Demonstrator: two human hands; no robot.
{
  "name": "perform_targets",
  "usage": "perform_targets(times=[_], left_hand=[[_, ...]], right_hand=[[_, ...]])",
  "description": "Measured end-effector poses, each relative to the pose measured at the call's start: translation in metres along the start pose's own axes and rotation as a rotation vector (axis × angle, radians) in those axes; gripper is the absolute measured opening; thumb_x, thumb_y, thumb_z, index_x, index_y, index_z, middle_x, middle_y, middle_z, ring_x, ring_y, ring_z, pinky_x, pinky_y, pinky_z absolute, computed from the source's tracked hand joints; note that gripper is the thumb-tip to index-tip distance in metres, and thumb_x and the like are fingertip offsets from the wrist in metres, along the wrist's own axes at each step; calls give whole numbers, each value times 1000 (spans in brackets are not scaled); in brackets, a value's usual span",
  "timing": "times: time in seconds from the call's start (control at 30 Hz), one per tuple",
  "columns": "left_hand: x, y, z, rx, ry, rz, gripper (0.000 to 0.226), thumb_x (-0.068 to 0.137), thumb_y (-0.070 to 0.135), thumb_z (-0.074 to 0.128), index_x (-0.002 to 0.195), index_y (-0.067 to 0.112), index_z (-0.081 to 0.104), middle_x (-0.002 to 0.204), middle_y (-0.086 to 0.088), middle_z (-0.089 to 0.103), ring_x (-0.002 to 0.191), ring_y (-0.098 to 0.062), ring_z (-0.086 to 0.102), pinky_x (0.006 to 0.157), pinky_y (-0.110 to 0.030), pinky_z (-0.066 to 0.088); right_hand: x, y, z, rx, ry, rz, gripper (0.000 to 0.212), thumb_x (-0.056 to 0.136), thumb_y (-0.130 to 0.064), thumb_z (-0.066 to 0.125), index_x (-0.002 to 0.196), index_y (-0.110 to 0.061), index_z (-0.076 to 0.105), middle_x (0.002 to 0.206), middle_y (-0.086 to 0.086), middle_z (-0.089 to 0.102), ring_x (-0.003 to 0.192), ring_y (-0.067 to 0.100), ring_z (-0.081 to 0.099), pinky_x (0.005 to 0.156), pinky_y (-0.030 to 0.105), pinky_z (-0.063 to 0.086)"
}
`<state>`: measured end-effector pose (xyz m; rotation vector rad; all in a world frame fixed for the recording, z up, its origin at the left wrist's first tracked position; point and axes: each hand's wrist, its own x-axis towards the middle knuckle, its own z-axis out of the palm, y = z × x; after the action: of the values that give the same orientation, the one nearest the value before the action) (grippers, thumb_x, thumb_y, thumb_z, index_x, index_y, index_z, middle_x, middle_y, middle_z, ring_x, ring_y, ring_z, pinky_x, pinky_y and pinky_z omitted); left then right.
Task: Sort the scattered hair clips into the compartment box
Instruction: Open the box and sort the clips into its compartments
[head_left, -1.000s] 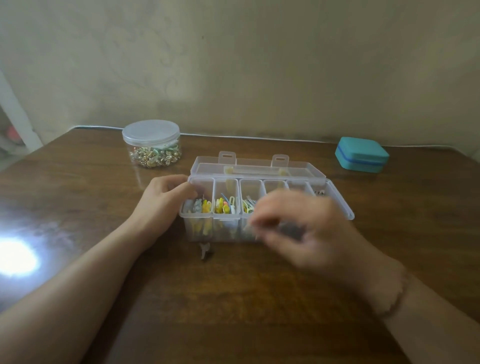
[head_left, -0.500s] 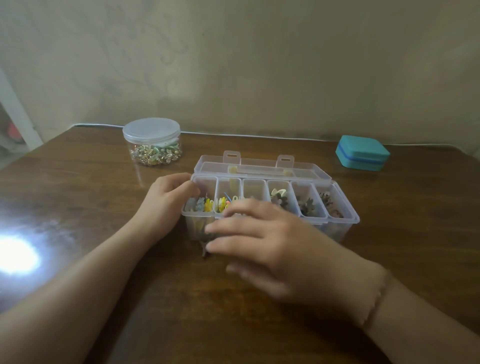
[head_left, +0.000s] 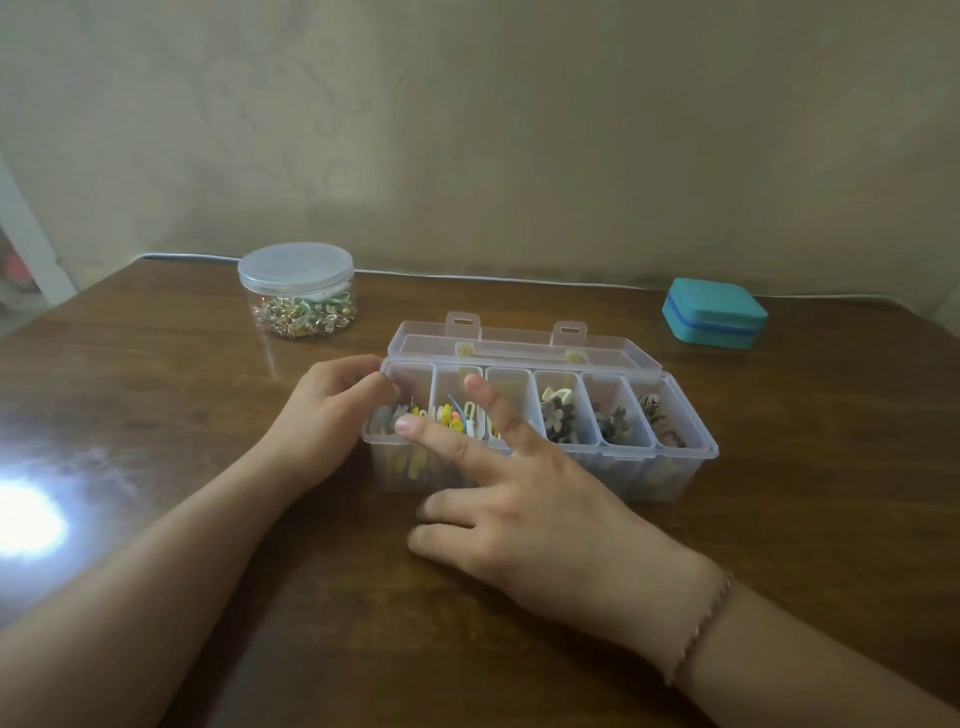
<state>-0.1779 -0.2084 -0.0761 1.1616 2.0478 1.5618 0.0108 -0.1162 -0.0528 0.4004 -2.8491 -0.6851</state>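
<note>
Your left hand (head_left: 324, 415) grips box (head_left: 670, 470) at left end, bench centre. Right hand (head_left: 524, 499): fingers spread, holding nothing visible, low at front wall. Clips (head_left: 558, 418) lie in compartments. Judged light, small, slippery; pinch across body.

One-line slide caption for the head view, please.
Left hand grips the open compartment box while the right hand reaches down before it.

The bench (head_left: 779, 519) is dark wood, polished enough to throw glare at its left edge. The compartment box (head_left: 670, 470) is clear, smooth plastic (lid too). At the back edge, 1 clear plastic jar (head_left: 297, 291) and a matt teal case (head_left: 714, 317).
</note>
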Motion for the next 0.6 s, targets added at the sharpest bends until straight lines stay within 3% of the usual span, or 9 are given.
perform_targets(times=[0.1, 0.3, 0.43, 0.6], left_hand=[[0, 0, -1, 3, 6, -12, 29, 74, 29, 50, 81, 17, 76, 79, 4, 74, 78, -8, 64, 73, -33, 46], [0, -1, -2, 26, 5, -28, 34, 75, 31, 50, 89, 15, 77, 94, -7, 76, 97, -24, 67, 88, -43, 51], [0, 0, -2, 32, 2, -37, 33, 74, 32, 49, 87, 19, 77, 94, -2, 77, 95, -18, 67, 87, -36, 50], [0, 0, -2, 31, -1, -23, 33, 75, 32, 49, 85, 18, 77, 92, -5, 76, 96, -24, 67, 88, -42, 50]], right_hand=[[-1, 3, 2, 15, 54, 32, 37, 95, -9, 38, 98, -26, 71, 92, -5, 72, 140, 35, 34, 113, 65, 3], [-15, 24, -2, 143, 1, -23, 28, 89, -19, 57, 111, -33, 69, 125, -8, 65, 148, 32, 12, 114, 64, -6], [-17, 30, 5, 132, 49, 0, 25, 90, -16, 59, 104, -33, 71, 106, -10, 71, 141, 30, 32, 115, 62, -1], [-19, 28, 7, 135, 173, 8, 17, 90, -21, 63, 99, -31, 73, 97, -8, 70, 129, 27, 44, 115, 63, 5]])
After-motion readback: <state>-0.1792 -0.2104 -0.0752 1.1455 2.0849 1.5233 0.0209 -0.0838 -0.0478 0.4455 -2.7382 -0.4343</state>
